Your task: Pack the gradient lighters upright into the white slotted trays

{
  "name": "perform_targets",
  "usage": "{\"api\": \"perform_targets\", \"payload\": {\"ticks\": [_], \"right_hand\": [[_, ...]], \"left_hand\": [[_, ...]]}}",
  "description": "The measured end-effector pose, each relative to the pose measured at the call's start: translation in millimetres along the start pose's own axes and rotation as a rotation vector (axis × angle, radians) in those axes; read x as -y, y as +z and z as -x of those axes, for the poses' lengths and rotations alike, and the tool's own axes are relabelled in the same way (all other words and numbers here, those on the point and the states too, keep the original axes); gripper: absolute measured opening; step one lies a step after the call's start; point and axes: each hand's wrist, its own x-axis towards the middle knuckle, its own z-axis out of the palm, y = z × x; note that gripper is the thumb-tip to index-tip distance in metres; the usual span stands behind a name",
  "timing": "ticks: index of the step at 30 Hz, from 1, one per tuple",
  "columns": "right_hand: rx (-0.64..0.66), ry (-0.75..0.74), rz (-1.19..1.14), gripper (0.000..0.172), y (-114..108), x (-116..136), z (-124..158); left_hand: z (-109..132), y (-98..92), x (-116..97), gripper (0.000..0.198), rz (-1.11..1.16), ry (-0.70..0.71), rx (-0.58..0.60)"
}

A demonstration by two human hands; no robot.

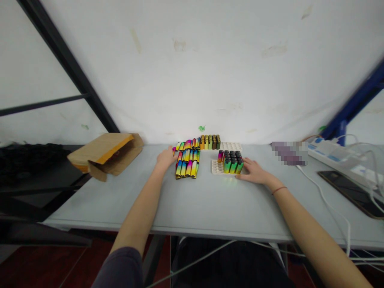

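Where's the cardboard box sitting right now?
In the head view, the open cardboard box sits at the left end of the grey table, left of the left hand and the loose rainbow lighters.

Wall: a white wall [192, 68], scuffed and stained in patches, rose behind the table, straight ahead of both hands.
Frame: a black metal frame [64, 64] slanted up the wall, left of the left hand [165, 159].
Post: a blue metal post [354, 102] stood right of the right hand [253, 171].
Table: a pale grey table [207, 208] ran beneath both hands.
Floor: a reddish-brown floor [39, 264] showed below the table's near edge, behind and left of the left hand.
Light: soft and even, without hard shadows.
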Motion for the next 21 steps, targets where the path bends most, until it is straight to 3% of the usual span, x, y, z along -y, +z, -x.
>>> {"api": "perform_targets", "payload": {"ticks": [10,16,21], "right_hand": [[-0.014,-0.006,0.008,0.093,1,-1,0],[-0.029,-0.017,0.009,0.094,3,-7,-1],[-0.02,-0.015,0.014,0.096,3,-6,-1]], "left_hand": [[7,1.1,-5,0.046,-0.017,0.04,-0.035],[7,7.4,3,0.055,0.09,0.1,-0.081],[-2,15.3,12,0.05,0.201,0.163,-0.052]]}}
